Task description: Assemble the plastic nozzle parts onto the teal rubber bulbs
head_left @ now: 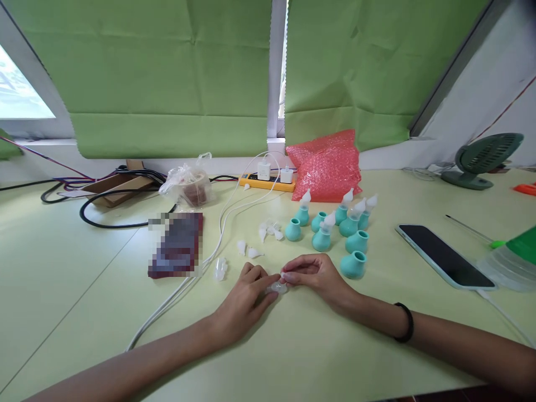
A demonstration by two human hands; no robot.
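Observation:
My left hand (247, 298) and my right hand (315, 276) meet on the pale table (75, 290), fingertips pinched together on a small clear silicone piece (278, 287). Just behind them stand several teal rubber bulbs (354, 264), some fitted with clear nozzle tips (329, 220), others bare. Loose clear tips (254, 253) lie left of the bulbs, and another clear part (220, 268) sits beside the white cable. A black band circles my right wrist.
A phone (444, 255) lies face up at right near a green-lidded container (513, 259) and a fan (481, 159). Pink bubble wrap (327, 164), a yellow power strip (266, 180), a plastic bag (188, 184), black cables and a blurred dark item (176, 244) sit behind.

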